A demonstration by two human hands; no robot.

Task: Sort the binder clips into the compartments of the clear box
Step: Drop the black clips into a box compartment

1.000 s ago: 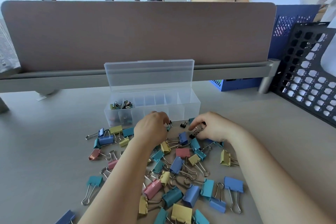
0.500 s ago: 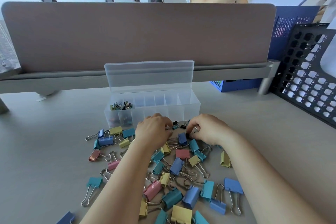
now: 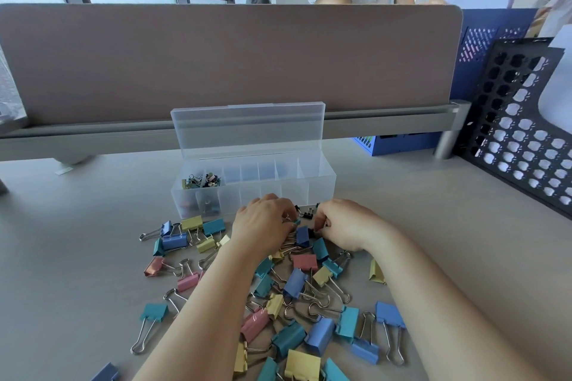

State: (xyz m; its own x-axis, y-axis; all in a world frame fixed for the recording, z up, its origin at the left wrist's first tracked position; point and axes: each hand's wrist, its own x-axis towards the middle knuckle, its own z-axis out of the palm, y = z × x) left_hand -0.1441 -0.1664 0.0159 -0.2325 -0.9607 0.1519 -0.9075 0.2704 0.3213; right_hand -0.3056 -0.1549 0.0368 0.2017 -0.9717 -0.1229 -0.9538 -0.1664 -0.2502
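Fingers of our left hand (image 3: 265, 224) curl downward at the front wall of the clear box (image 3: 253, 192), and we cannot tell whether they already pinch one of the small clips or only rake at them, since the knuckles hide the tips. Our right hand (image 3: 342, 226) sits just to the right of the left, its fingers likewise bent under and closed in toward the small black clips (image 3: 306, 213) that lie against the box's front wall, between the two hands; whether it holds one we cannot tell either. We judge that the small clips are the ones in hand now, because the only filled compartments (image 3: 201, 180) are at the left end of the box and hold a heap of tiny clips, while the rest of the box looks bare. So what the coming move turns on is that target: it lies up and to the left of both hands, and the left hand is the nearer one. The box runs with its long axis across us, its lid (image 3: 247, 127) standing open behind it against the desk screen (image 3: 229, 62), so a drop can come straight over the front wall. The large coloured binder clips (image 3: 294, 284) are spread over the counter (image 3: 77, 257) in front of the box, mostly under and between our forearms, with their wire handles pointing every way.
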